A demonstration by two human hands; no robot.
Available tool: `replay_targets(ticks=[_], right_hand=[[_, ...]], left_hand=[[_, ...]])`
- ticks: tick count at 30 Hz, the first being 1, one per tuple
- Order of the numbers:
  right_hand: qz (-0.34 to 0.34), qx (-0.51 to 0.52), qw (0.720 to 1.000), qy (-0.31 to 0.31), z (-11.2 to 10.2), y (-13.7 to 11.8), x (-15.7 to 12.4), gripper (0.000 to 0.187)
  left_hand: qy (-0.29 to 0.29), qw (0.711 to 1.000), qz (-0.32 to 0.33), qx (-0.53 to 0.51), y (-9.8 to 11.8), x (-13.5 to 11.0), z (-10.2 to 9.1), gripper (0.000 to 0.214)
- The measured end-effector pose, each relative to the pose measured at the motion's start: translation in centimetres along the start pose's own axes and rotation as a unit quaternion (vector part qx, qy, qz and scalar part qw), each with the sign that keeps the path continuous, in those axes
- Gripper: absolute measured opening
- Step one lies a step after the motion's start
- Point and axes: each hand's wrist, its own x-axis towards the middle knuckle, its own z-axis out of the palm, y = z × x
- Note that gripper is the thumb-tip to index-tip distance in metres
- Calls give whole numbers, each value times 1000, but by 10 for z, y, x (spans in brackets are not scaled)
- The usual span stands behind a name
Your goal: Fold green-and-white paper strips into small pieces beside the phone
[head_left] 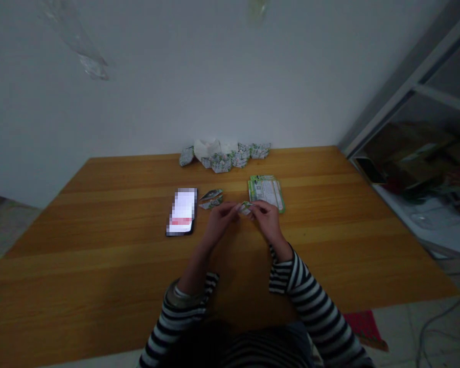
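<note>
On the wooden table (99,245), the left hand (220,223) and the right hand (265,221) are together and pinch a small folded paper piece (246,208) above the green-edged leaflets (266,194), and too strong a squeeze could tear it or open its fold.

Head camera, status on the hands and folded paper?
Left hand, right hand pinching folded paper. Green leaflets ahead of right hand. Two folded pieces by left hand.

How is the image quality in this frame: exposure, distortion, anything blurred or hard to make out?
Head view: dim and underexposed; wide-angle distortion splays the wooden table toward the corners; the phone screen is pixelated; the folded paper piece between the hands is too soft for detail.
</note>
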Motion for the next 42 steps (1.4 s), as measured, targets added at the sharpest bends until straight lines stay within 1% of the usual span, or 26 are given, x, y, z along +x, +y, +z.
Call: replay_targets(ticks=[1, 3, 5, 8, 13, 16, 19, 23, 26, 28, 32, 34, 36, 40, 42], right_hand=[[-1, 9, 1000, -7, 0, -1, 0, 15], [-15, 17, 999, -26, 1, -4, 0, 16], [-37, 15, 998, -54, 0, -6, 1, 19], [-54, 12, 994, -90, -3, -9, 2, 22], [-42, 29, 991, -121, -5, -15, 3, 34], [-30, 58, 987, -146, -5, -18, 2, 33], [-23, 77, 984, -162, -7, -17, 2, 31], [-24, 67, 988, -139, -9, -10, 3, 25], [-32, 45, 992, -113, -9, -5, 5, 26], [-47, 38, 993, -104, -8, -4, 6, 23], [-85, 45, 990, -105, -7, -5, 6, 14], [-102, 43, 990, -90, -7, -6, 6, 11], [-112, 40, 990, -78, -8, -6, 7, 10], [-107, 36, 990, -84, -9, -7, 7, 11], [-106, 23, 990, -91, -11, -8, 6, 13]], left_hand=[[-14, 999, -20, -22, 0, 0, -2, 35], [-19, 998, -38, -54, 0, -1, -5, 35], [-19, 997, -35, -65, 0, -1, -8, 33], [-32, 997, -22, -69, 2, -1, -12, 33], [-40, 996, -10, -80, 4, -1, -14, 34], [-42, 996, -11, -84, -1, -1, -14, 32], [-60, 995, -5, -76, -6, 0, -16, 35], [-86, 994, 9, -72, -9, 1, -15, 37], [-91, 993, 13, -73, -8, 1, -12, 36], [-77, 994, 20, -76, -6, 0, -8, 32], [-27, 993, 34, -110, -5, 0, -3, 23], [-4, 991, 28, -129, -7, 0, -3, 23], [12, 992, 13, -123, -8, 1, -5, 24], [-2, 997, -10, -70, -11, 3, -13, 26], [-11, 998, -17, -63, -10, 3, -17, 27]])
